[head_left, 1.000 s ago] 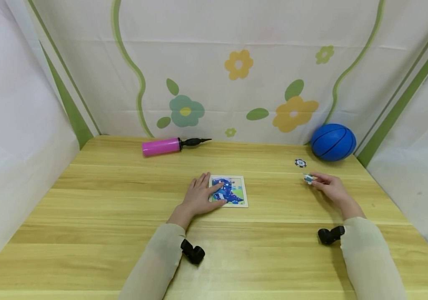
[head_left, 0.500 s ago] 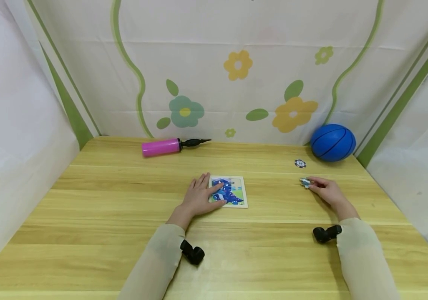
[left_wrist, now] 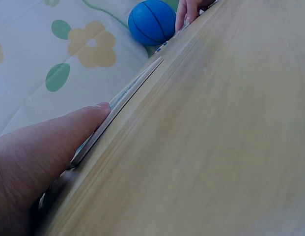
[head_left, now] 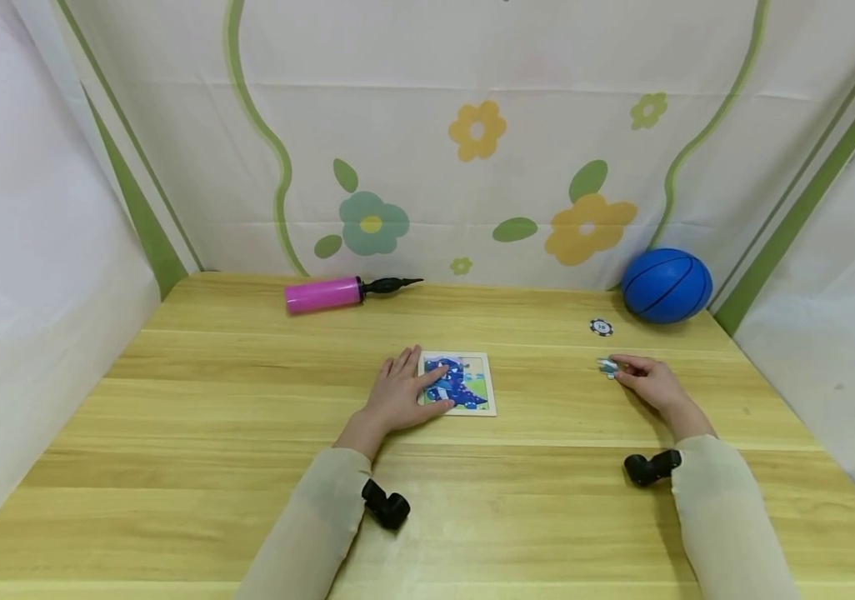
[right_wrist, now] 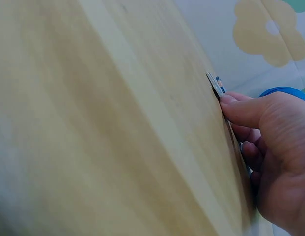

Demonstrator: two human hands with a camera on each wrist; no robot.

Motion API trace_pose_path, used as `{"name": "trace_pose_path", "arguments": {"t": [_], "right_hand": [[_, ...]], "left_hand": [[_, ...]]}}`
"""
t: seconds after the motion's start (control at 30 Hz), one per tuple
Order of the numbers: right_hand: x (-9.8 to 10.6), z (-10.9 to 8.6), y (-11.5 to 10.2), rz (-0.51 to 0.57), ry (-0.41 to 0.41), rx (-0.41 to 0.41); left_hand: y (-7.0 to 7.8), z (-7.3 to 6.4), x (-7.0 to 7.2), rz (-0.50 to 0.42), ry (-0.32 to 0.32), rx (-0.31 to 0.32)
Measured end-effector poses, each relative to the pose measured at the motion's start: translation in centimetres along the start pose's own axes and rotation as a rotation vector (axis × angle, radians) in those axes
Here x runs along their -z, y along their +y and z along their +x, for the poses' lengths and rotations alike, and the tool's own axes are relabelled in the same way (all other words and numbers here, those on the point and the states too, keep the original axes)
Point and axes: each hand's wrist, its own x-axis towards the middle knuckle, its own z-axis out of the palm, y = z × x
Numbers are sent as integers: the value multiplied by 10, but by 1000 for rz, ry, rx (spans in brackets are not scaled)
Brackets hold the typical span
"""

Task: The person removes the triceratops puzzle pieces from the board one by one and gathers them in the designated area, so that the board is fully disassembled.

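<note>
A small framed jigsaw puzzle (head_left: 478, 390) with a blue dinosaur picture lies near the middle of the wooden table. My left hand (head_left: 396, 395) rests with spread fingers over its left side, hiding part of the picture. In the left wrist view, the thumb lies along the edge of the puzzle's pale frame (left_wrist: 124, 105). Off to the right, my right hand (head_left: 655, 386) pinches a small puzzle piece (head_left: 607, 367) between thumb and fingers. The right wrist view shows that piece (right_wrist: 215, 85) edge-on, close over the tabletop, beyond the thumb tip.
A round chip (head_left: 601, 327) marked 10 lies just behind the right hand. The blue ball (head_left: 667, 286) stands at the back right corner. Along the back edge lies a pink hand pump (head_left: 322, 295) with a black nozzle. A flowered cloth (head_left: 427, 125) hangs behind the table.
My right hand has moved slightly left and a little nearer with the puzzle piece, which now appears flatter to the table. The left hand has stayed on the puzzle.
</note>
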Motion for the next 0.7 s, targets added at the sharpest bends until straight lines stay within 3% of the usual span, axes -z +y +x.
{"name": "trace_pose_path", "arguments": {"t": [0.27,0.43,0.57,0.7], "right_hand": [[5,2,-7,-48,-45,-1],[8,-1,-14,26,-47,-43],[8,-2,-24,52,-10,-22],[1,-3,-48,107,9,17]], "left_hand": [[-1,2,0,-15,14,-15],[-2,2,-1,-13,11,-17],[-2,1,-1,-11,14,-20],[-2,1,0,-13,13,-19]]}}
